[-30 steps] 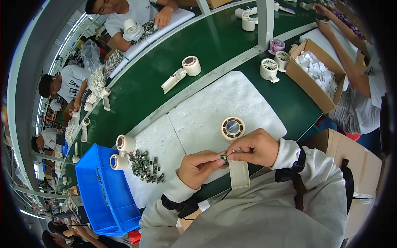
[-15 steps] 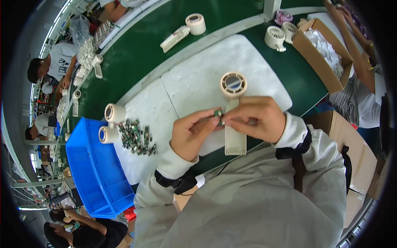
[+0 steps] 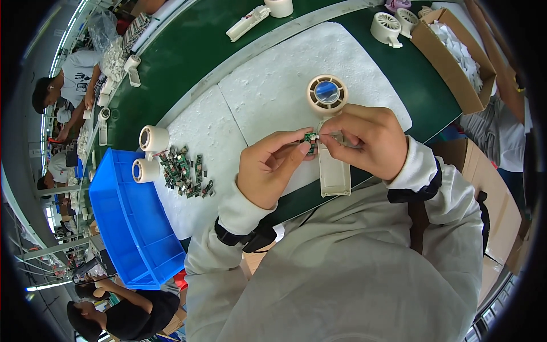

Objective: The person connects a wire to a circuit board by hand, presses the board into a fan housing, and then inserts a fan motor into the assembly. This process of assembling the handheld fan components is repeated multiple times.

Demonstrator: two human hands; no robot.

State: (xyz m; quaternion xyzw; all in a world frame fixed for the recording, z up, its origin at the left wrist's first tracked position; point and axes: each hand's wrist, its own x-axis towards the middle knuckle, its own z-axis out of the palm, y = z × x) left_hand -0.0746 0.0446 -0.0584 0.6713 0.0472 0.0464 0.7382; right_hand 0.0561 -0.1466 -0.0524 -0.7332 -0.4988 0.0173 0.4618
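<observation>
My left hand (image 3: 265, 170) pinches a small green circuit board (image 3: 311, 137) between thumb and fingers. Close against the board's right side, my right hand (image 3: 367, 138) is closed, thumb and forefinger pressed together. What lies between those fingertips is too small to make out. Beneath both hands rests a cream handheld fan casing; its round slotted head (image 3: 312, 101) points away from me. The open, hollow handle (image 3: 335, 181) reaches toward me, partly covered by my right hand. More circuit boards (image 3: 181, 171) lie in a loose pile to the left.
White foam sheets (image 3: 262, 74) cover the green bench (image 3: 188, 68). A blue bin (image 3: 128, 216) stands at left, beside two round cream fan heads (image 3: 152, 139). Other fan parts (image 3: 386, 28) and a carton (image 3: 450, 57) of white pieces sit at far right. Several people work nearby.
The view has tipped, so the bench things sit higher in the picture. My hands remain together over the casing, and more of the board's green face now shows.
</observation>
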